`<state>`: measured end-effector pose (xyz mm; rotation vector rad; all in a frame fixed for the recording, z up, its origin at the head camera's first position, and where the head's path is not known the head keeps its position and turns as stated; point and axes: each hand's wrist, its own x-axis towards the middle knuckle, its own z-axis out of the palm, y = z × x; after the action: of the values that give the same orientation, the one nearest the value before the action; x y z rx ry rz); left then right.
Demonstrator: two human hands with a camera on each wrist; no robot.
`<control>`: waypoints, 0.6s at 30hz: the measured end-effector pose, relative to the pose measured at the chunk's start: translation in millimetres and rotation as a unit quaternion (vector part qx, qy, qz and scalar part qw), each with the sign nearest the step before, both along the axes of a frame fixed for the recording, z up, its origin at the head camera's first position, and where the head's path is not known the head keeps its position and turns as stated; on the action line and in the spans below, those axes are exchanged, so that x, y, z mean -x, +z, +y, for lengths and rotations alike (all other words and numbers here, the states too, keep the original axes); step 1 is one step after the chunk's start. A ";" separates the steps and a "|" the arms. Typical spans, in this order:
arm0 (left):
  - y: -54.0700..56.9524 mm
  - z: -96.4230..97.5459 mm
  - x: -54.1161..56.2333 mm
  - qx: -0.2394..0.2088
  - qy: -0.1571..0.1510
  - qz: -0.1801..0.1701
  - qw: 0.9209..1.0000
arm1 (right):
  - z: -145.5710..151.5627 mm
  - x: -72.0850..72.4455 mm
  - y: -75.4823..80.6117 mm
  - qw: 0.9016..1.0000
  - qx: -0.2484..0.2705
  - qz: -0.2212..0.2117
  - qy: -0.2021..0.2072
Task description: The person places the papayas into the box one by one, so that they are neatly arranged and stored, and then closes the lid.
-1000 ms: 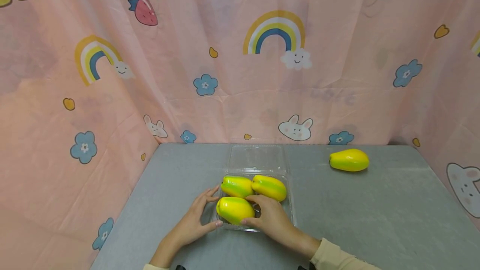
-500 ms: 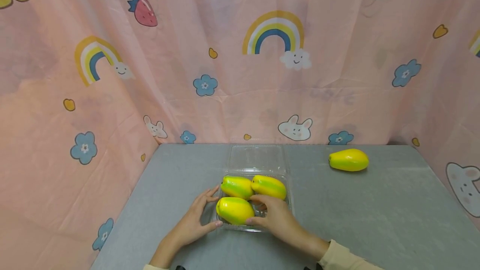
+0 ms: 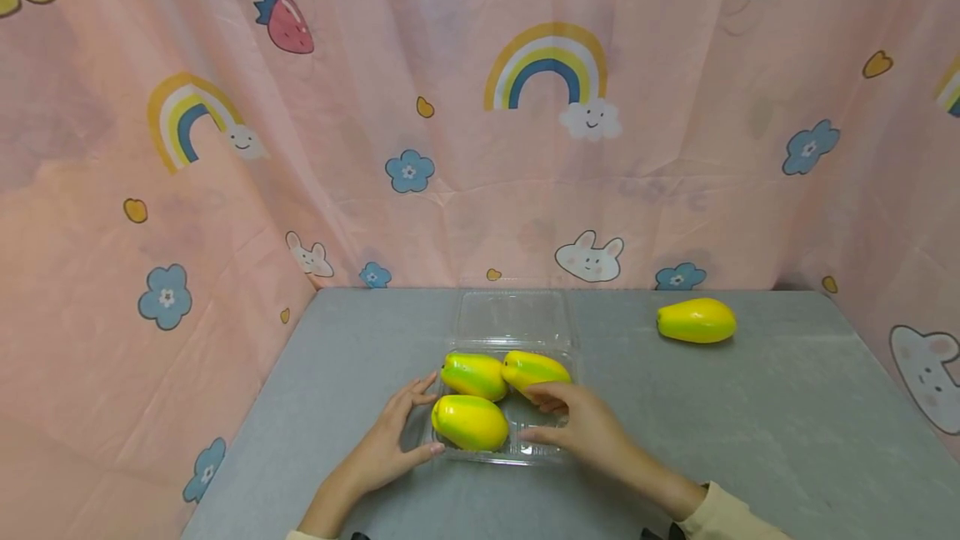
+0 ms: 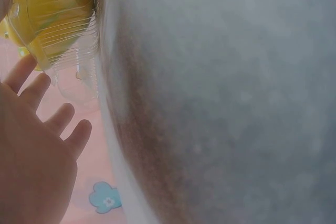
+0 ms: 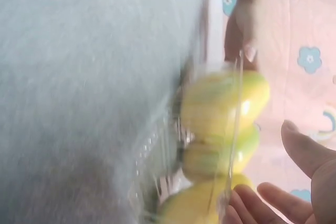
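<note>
A clear plastic clamshell box point(image 3: 504, 460) stands on the table with its lid point(image 3: 513, 319) folded back. In it lie three yellow-green papayas: a front left papaya point(image 3: 470, 423), a back left papaya point(image 3: 474, 376) and a back right papaya point(image 3: 534, 367). My left hand point(image 3: 393, 432) rests at the box's left side, fingers spread, thumb at the front corner. My right hand point(image 3: 588, 423) hovers over the front right part of the box, thumb and fingers apart, holding nothing. Its fingertips overlap the back right papaya in the head view.
Another papaya point(image 3: 697, 321) lies alone at the back right of the grey table point(image 3: 720, 423). A pink printed curtain point(image 3: 465, 215) hangs behind the table and along both sides.
My right hand has let go of the front left papaya and drawn away to the right. That papaya stays in the box's front left. My left hand has kept its place.
</note>
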<state>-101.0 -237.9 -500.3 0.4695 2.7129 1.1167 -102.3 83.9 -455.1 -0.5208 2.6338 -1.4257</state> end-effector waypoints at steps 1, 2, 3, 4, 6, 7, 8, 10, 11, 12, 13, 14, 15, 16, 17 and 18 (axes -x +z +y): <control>0.0 -0.1 0.0 0.000 0.000 -0.001 1.000 | 3.2 0.5 0.9 1.000 0.000 0.003 0.003; 0.1 -0.2 -0.1 -0.001 0.000 -0.001 1.000 | 6.3 1.0 1.5 1.000 0.001 0.004 0.006; 0.1 -0.2 -0.1 -0.001 0.000 0.000 1.000 | 9.6 1.4 2.4 1.000 0.000 0.006 0.009; 0.0 -0.4 -0.2 -0.002 -0.001 0.000 1.000 | 12.9 1.9 2.8 1.000 -0.002 0.005 0.011; -0.4 -0.9 -0.5 -0.003 -0.004 0.001 1.000 | 18.8 2.5 5.5 1.000 -0.005 0.002 0.014; -0.5 -1.1 -0.6 -0.004 -0.005 0.001 1.000 | 21.9 2.8 6.6 1.000 -0.006 -0.001 0.015; -0.6 -1.2 -0.6 -0.005 -0.005 0.001 1.000 | 25.1 3.2 7.8 1.000 -0.008 -0.005 0.016; -1.0 -1.3 -0.5 -0.006 -0.005 0.002 1.000 | 31.7 4.2 10.0 1.000 -0.013 -0.012 0.017; -1.2 -1.4 -0.3 -0.006 -0.005 0.001 1.000 | 35.2 4.7 11.4 1.000 -0.015 -0.012 0.017; -1.3 -1.3 -0.1 -0.006 -0.004 0.001 1.000 | 38.9 5.5 11.7 1.000 -0.018 -0.010 0.017; -1.6 -1.3 0.1 -0.006 -0.003 0.000 1.000 | 42.7 6.4 12.2 1.000 -0.024 -0.008 0.015; -1.9 -1.4 0.3 -0.006 -0.002 0.000 1.000 | 46.5 7.5 13.0 0.999 -0.030 -0.005 0.012; -2.2 -1.4 0.5 -0.006 -0.001 0.000 1.000 | 50.4 8.7 13.4 0.999 -0.036 -0.001 0.009; -2.5 -1.4 0.7 -0.006 -0.001 -0.001 1.000 | 54.5 9.8 13.9 0.999 -0.040 0.005 0.006; -2.7 -1.5 0.9 -0.006 -0.001 -0.001 1.000 | 58.7 11.1 14.3 0.999 -0.045 0.010 0.004; -2.9 -1.5 1.0 -0.006 -0.001 0.000 1.000 | 63.1 12.6 14.9 0.999 -0.050 0.014 0.002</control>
<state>-102.1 -239.4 -503.2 0.4746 2.7056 1.1331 -114.9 146.9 -440.2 -0.5377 2.7066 -1.2867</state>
